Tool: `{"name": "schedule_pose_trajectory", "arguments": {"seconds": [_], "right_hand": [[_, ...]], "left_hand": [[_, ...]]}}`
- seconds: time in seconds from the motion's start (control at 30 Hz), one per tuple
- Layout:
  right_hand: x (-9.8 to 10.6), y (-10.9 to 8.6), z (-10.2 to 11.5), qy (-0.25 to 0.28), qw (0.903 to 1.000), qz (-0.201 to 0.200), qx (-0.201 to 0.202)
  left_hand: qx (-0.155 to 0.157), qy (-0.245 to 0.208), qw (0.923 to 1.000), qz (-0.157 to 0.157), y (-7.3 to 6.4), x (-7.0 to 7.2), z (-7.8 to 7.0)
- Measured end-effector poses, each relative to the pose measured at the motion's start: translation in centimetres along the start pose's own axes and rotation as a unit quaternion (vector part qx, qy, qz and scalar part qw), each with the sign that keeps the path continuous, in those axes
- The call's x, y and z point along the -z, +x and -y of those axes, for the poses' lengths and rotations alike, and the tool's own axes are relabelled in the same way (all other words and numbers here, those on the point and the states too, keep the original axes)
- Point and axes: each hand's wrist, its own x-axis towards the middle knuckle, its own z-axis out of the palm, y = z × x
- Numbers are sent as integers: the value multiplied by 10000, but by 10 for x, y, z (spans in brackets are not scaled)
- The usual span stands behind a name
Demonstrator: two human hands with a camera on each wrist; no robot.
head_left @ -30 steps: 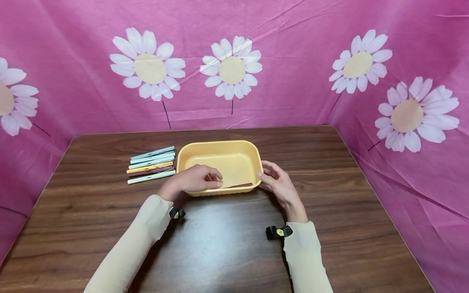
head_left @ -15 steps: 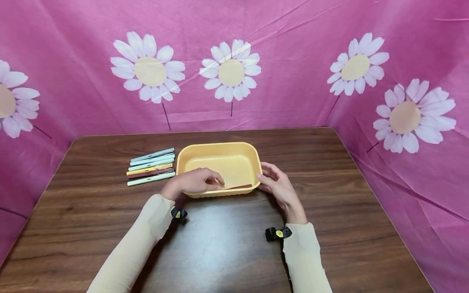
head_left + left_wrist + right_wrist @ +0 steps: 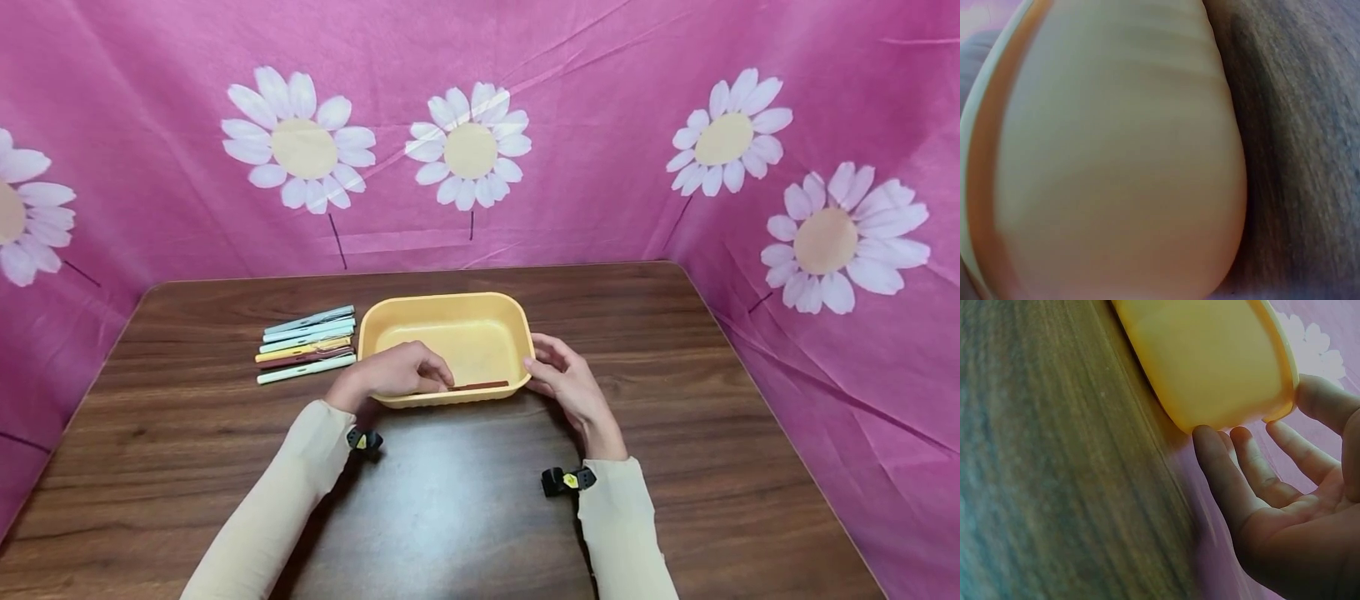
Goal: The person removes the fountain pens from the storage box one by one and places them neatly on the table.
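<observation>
A yellow plastic bin (image 3: 450,305) stands near the middle of the table. Reaching over its front left rim, my left hand (image 3: 397,369) pinches the left end of a dark red pen (image 3: 480,386), which lies along the inside of the front wall. The fingertips are partly hidden. At the opposite end my right hand (image 3: 572,385) grips the bin, thumb at the rim and fingers against the outer end wall (image 3: 1210,369), as the right wrist view shows. In the left wrist view the bin's outer wall (image 3: 1122,137) fills most of the picture.
Left of the bin, several pens lie side by side in a row: a grey-blue pen (image 3: 309,319), light blue ones, a yellow pen (image 3: 300,349), a dark red one and a pale green pen (image 3: 306,369). Pink flowered cloth (image 3: 585,150) hangs around the wood-grain table (image 3: 465,517).
The dark red pen in the bin has shifted slightly left and lies more level, with the left fingers drawn closer around it. The right hand stays at the bin's end.
</observation>
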Motion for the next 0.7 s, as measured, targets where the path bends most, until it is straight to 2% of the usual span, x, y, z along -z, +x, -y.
{"name": "schedule_pose_trajectory", "arguments": {"seconds": [0.17, 0.4, 0.57, 0.7], "right_hand": [[0, 1, 1, -32, 10000, 9, -10], [2, 1, 0, -142, 9999, -17, -36], [1, 0, 0, -115, 9999, -13, -38], [0, 1, 0, -90, 10000, 32, 19]], "left_hand": [[94, -111, 9998, -127, 0, 1, -2], [48, 154, 9988, -464, 1, -2, -3], [113, 491, 9938, -992, -1, -4, -5], [164, 794, 9837, -1606, -4, -4, -8]]}}
